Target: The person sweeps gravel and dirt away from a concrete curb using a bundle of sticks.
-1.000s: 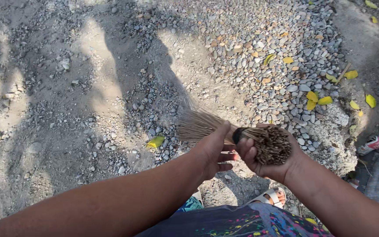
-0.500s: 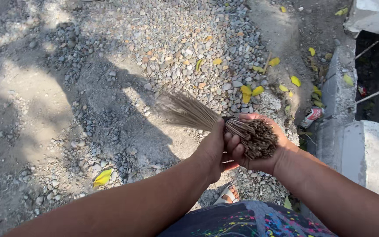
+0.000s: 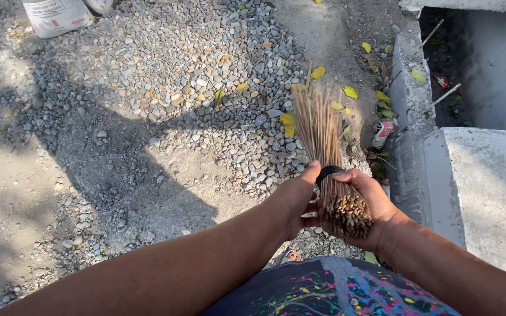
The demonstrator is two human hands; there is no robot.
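Far left, white sack (image 3: 57,14) on gravel ground (image 3: 147,117), well apart from the action. Centre: left hand (image 3: 297,196) pressed against the stick broom (image 3: 323,134) at its black band (image 3: 327,172), fingers closed on the bundle, probably steadying it. Right hand (image 3: 364,205) cups the butt end just beside it, fingers wrapped round the sticks, so bristles point far, up off the gravel. Right: crushed can (image 3: 383,132) by concrete curb (image 3: 408,93), yellow leaves (image 3: 317,72) scattered near.

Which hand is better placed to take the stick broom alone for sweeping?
Probably the right hand. It wraps the bound butt end of the stick broom below the black band, a full grip. The left hand only presses against the bundle's side at the band.
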